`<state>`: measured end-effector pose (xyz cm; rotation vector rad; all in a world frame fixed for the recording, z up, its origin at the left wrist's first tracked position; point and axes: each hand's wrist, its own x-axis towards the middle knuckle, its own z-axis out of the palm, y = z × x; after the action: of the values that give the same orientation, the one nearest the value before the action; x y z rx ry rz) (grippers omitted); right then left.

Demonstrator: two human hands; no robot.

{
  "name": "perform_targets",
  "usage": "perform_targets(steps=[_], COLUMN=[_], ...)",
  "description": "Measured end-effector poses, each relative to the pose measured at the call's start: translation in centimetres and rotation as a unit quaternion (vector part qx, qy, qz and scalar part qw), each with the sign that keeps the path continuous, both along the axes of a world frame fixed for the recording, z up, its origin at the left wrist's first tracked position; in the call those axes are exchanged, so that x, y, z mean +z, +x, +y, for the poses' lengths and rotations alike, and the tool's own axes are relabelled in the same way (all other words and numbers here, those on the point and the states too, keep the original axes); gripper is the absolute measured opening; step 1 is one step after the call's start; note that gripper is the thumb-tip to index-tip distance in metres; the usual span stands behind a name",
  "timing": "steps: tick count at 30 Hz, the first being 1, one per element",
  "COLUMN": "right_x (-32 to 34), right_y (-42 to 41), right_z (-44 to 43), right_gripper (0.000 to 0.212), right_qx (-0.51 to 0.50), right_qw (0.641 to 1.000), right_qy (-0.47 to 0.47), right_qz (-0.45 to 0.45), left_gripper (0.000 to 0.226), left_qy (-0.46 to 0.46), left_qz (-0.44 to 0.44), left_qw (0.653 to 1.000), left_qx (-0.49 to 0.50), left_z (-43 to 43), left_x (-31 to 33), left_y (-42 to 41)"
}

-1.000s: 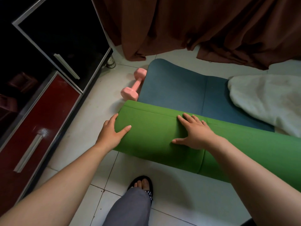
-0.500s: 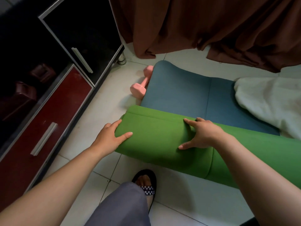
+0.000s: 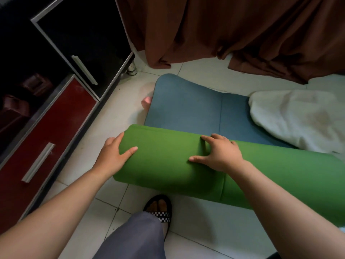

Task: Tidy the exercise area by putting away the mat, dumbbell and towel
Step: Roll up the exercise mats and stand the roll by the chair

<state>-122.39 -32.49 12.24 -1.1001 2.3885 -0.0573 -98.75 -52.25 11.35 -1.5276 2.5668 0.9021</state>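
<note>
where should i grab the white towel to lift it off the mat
Take the towel at its rounded near-left edge, the part lying on the blue side of the mat. Come from above with the right hand, which is nearer. It lies loose and crumpled, so pinching a bunched fold there should probably lift it clear; its far right end is out of view.

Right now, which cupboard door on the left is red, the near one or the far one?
The near door, low beside the left hand. The far door is black.
</note>
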Motion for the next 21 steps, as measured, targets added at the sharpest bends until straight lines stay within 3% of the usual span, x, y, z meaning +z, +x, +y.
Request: perform_targets(steps=[3,8,13,21], right_x=[-0.4,-0.8,-0.4,-0.6], right_y=[-0.6,-1.0,-0.4,1.5], right_z=[0.3,0.8,2.3,3.1], right_gripper=[0.09,0.082,0.069,0.101], right_qx=[-0.048,-0.063,0.015,0.04], right_qw=[0.998,0.995,0.996,0.999], right_qy=[-0.033,-0.07,-0.083,0.003], right_qz=[0.025,0.046,0.039,0.035], left_gripper=[0.065,0.084,0.066,0.061], left_qy=[-0.103,-0.094,-0.063,-0.048], left_qz=[0.021,-0.058,-0.097,-0.085], left_qw=[0.991,0.956,0.948,0.954], left_qx=[-0.086,-0.273,-0.296,-0.284], left_z=[0.3,3.5,3.4,2.1], left_x=[-0.2,-0.7,-2.1,-2.2], left_y=[-2.1,-6.0,-7.7,-9.8])
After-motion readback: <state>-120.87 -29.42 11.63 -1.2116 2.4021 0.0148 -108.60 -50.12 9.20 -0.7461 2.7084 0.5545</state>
